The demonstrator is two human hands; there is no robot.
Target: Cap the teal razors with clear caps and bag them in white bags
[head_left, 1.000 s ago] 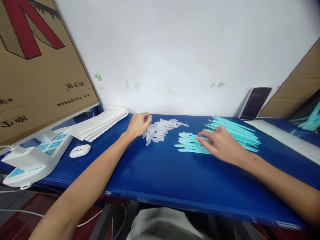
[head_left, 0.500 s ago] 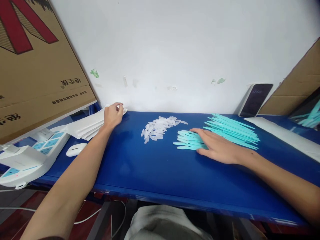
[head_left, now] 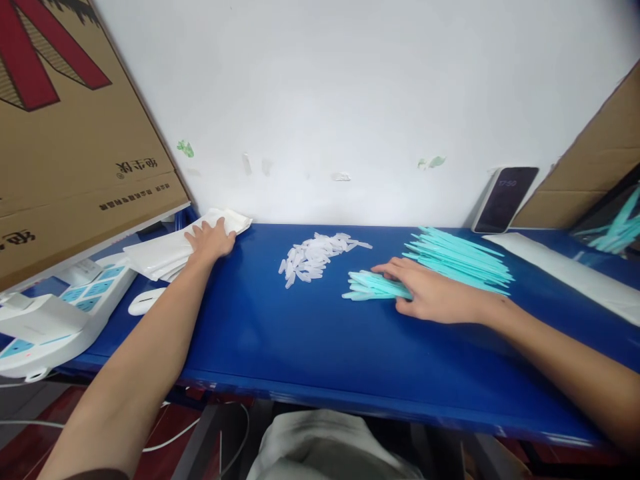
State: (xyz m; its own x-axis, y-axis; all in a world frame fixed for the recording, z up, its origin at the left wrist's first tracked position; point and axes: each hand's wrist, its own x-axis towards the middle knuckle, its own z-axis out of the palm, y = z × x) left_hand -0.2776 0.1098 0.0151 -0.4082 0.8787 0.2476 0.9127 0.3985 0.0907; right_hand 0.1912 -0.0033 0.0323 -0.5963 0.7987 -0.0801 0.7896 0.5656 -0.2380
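Observation:
My left hand (head_left: pixel 213 241) lies with fingers spread on a stack of flat white packets (head_left: pixel 160 250) at the back left. My right hand (head_left: pixel 425 290) is closed round a bundle of slim turquoise sticks (head_left: pixel 373 286), whose tapered ends stick out to the left. Just behind that hand, more turquoise sticks lie in a pile (head_left: pixel 457 259). Between my hands, a loose heap of small translucent white caps (head_left: pixel 315 257) rests on the blue table (head_left: pixel 280 333).
On the left are a white power strip (head_left: pixel 100 313) with plugs, a small white case (head_left: pixel 145 302) and a large cardboard box (head_left: pixel 90 133). A phone (head_left: pixel 506 200) leans at the back right, near a long white strip (head_left: pixel 575 273). A white wall (head_left: pixel 320 100) borders the table.
My left hand has come down flat on the white packets, its fingers spreading. My right hand has drawn the turquoise sticks in front of it into a tighter bundle.

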